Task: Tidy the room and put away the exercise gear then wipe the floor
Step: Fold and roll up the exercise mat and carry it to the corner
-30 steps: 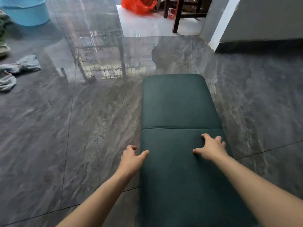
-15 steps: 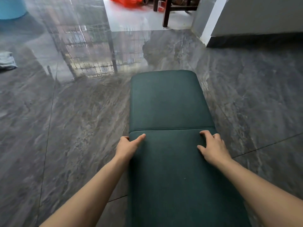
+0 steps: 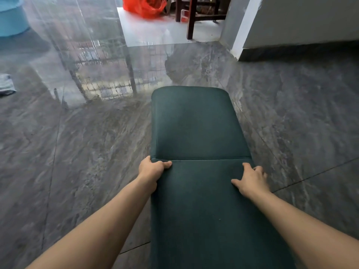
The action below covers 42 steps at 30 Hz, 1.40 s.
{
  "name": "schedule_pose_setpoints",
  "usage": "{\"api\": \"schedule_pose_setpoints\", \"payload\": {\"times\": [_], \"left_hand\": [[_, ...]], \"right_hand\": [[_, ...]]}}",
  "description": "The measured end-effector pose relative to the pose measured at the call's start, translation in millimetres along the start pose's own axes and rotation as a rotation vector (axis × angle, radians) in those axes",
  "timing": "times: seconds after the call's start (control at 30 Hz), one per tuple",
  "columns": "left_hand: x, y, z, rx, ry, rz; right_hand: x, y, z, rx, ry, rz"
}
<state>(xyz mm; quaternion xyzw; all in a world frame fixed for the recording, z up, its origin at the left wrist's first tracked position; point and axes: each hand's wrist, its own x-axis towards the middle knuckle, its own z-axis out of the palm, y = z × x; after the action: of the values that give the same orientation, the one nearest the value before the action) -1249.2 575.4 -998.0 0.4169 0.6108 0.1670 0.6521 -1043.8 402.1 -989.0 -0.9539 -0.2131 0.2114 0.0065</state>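
A long dark green padded bench (image 3: 194, 129) stretches away from me over the glossy grey floor, with a seam across its middle. My left hand (image 3: 151, 168) grips its left edge just at the seam, thumb on top and fingers curled under the side. On the right, my right hand (image 3: 251, 178) lies on the top near the edge, fingers bent over the side. What is under the bench is hidden.
A blue tub (image 3: 11, 18) stands at the far left and a grey cloth (image 3: 6, 84) lies on the floor left. Beyond the doorway are an orange plastic bag (image 3: 145, 6) and dark wooden chair legs (image 3: 191, 18). A white wall corner (image 3: 242, 28) juts in at the right.
My left hand has slid forward along the bench's left edge to the seam and closed on it. My right hand has shifted to the right edge. The view has swung slightly.
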Motion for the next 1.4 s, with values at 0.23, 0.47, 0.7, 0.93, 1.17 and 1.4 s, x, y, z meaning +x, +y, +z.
{"api": "schedule_pose_setpoints", "payload": {"times": [0.23,0.47,0.7,0.93,1.17,1.4], "left_hand": [[-71,61,18,0.061,-0.006,0.153],[-197,167,21,0.571,0.066,0.281],[-313,278,-11,0.936,-0.036,0.374],[-441,383,-21,1.342,-0.218,0.633],[-567,496,-5,1.702,-0.339,1.021],[-636,566,43,1.884,-0.37,1.406]], "right_hand": [[-54,-3,-56,0.111,-0.173,-0.198],[-149,-29,-187,0.167,-0.279,-0.341],[-217,-33,-337,0.262,-0.25,-0.369],[-292,-30,-502,0.058,0.149,-0.609],[-356,20,-645,-0.171,0.199,-0.572],[-378,78,-723,-0.198,0.179,-0.591]]}}
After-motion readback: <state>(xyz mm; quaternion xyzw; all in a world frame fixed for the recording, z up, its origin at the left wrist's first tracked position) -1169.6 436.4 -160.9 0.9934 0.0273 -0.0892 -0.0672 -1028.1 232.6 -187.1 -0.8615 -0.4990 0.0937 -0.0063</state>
